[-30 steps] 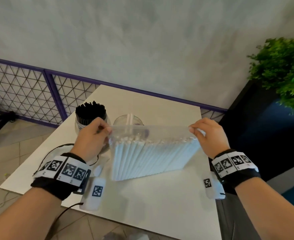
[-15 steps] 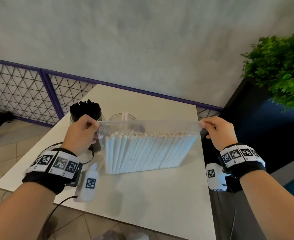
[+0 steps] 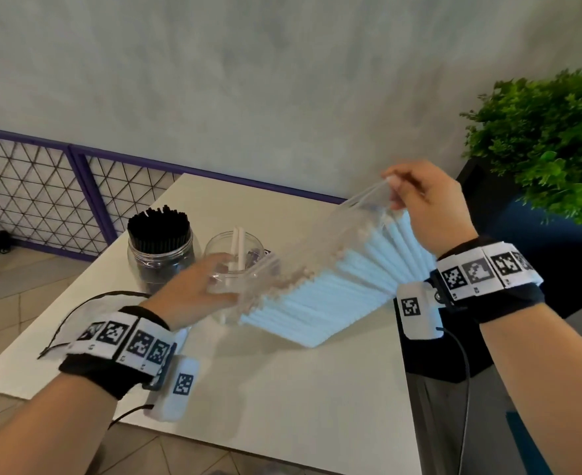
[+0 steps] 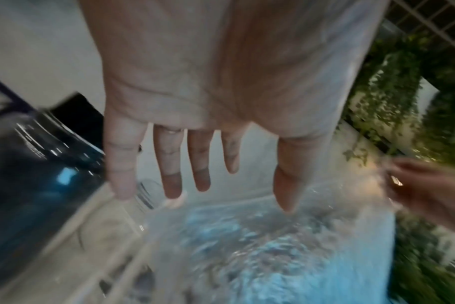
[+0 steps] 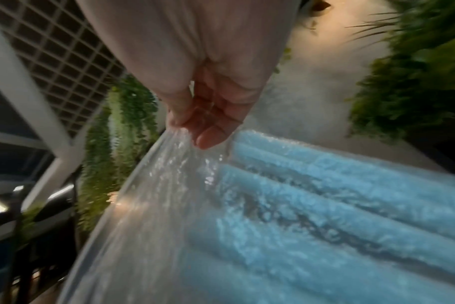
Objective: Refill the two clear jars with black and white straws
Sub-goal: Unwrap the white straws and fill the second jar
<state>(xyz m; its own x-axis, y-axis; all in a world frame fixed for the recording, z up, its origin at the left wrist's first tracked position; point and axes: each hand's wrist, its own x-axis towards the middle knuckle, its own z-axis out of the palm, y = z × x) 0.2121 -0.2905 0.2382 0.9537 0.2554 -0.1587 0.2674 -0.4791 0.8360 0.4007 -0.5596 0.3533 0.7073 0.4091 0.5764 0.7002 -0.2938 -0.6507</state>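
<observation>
On the surface (image 3: 282, 389), a jar of straws (image 3: 159, 248) stands at the far left, with a second jar (image 3: 236, 250) just to its right holding a few straws. Right of that jar, a bag of straws (image 3: 330, 289) slants up to the right, its lower end near the left hand (image 3: 197, 289), its upper corner at the right hand (image 3: 426, 207). A plant (image 3: 550, 149) stands beyond the surface's right edge; a mesh fence (image 3: 42, 193) runs behind on the left.

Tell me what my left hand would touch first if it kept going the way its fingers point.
Probably the open mouth of the clear plastic bag of white straws; left hand fingertips sit there already.
</observation>
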